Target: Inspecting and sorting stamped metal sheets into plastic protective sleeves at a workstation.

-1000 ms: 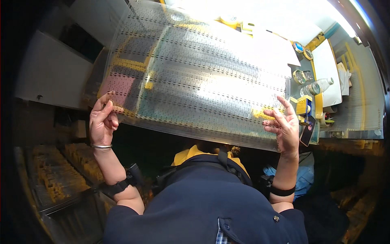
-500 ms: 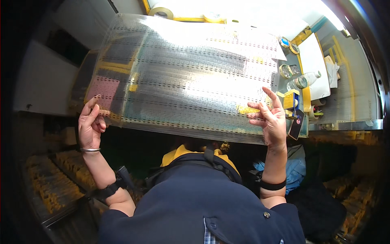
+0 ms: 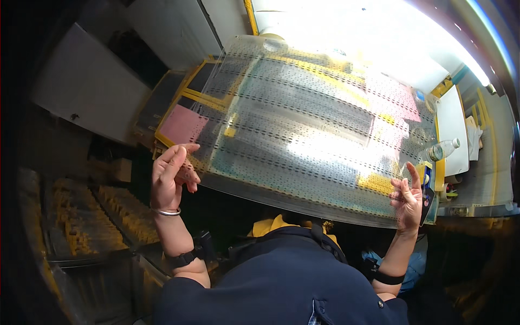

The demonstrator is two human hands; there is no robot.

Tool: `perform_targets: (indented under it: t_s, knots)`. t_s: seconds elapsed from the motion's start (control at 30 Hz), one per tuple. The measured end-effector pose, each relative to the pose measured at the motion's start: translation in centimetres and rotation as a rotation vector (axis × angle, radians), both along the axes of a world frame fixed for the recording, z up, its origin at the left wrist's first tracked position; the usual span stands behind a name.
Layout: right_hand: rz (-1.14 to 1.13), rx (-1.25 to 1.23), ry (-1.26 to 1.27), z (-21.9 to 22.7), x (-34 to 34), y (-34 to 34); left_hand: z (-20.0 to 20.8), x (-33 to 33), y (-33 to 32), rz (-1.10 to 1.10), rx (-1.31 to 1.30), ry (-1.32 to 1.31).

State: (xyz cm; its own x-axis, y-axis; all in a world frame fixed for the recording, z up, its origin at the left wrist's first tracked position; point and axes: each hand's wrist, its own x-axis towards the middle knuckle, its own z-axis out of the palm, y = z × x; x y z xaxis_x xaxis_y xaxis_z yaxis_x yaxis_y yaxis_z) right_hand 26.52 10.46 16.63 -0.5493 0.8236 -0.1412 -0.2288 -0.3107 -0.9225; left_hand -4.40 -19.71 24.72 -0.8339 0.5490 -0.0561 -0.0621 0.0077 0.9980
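A large, clear plastic film sheet point(image 3: 303, 127) with rows of small dark marks spans between my two hands. My left hand point(image 3: 172, 176) pinches its near left corner between thumb and fingers. At the near right corner my right hand point(image 3: 409, 203) grips the edge, thumb and fingers closed on it and some fingertips seen through the film. Strong glare lies across the sheet's middle. Through it show the worktable, a pink sheet point(image 3: 183, 124) at the left, and yellow tape strips.
To the right are a clear bottle point(image 3: 444, 150), a blue-and-yellow tape dispenser point(image 3: 426, 176) and a dark phone point(image 3: 428, 200). A tape roll point(image 3: 271, 37) lies at the far edge. Racks of yellow-edged panels point(image 3: 81, 216) stand at lower left. A bright lamp point(image 3: 471, 65) hangs upper right.
The whole view has shifted, so sheet, hands and table appear farther right and lower. The film looks lower over the table, with the pink and yellow pieces showing more clearly through it. Both hands keep their hold.
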Motion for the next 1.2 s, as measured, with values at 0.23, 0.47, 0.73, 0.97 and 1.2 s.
perform_targets:
  t_s: [0.23,0.47,0.73,0.97,1.2]
  knots:
    - [-0.022,-0.030,0.047,-1.3,0.9,0.8,0.0,0.0,0.1,-0.083,0.037,0.014]
    - [-0.008,-0.053,0.091,-0.9,0.6,0.7,-0.1,-0.3,0.6,-0.055,-0.001,0.018]
    - [-0.028,-0.057,0.042,-1.0,1.2,0.9,0.4,0.3,0.3,-0.146,0.150,-0.036]
    - [0.038,-0.069,0.075,-1.6,1.3,1.1,0.2,0.5,-0.5,-0.167,0.233,-0.025]
    - [0.076,-0.089,0.140,-0.5,0.6,0.8,-0.1,0.1,-0.5,-0.108,0.217,0.005]
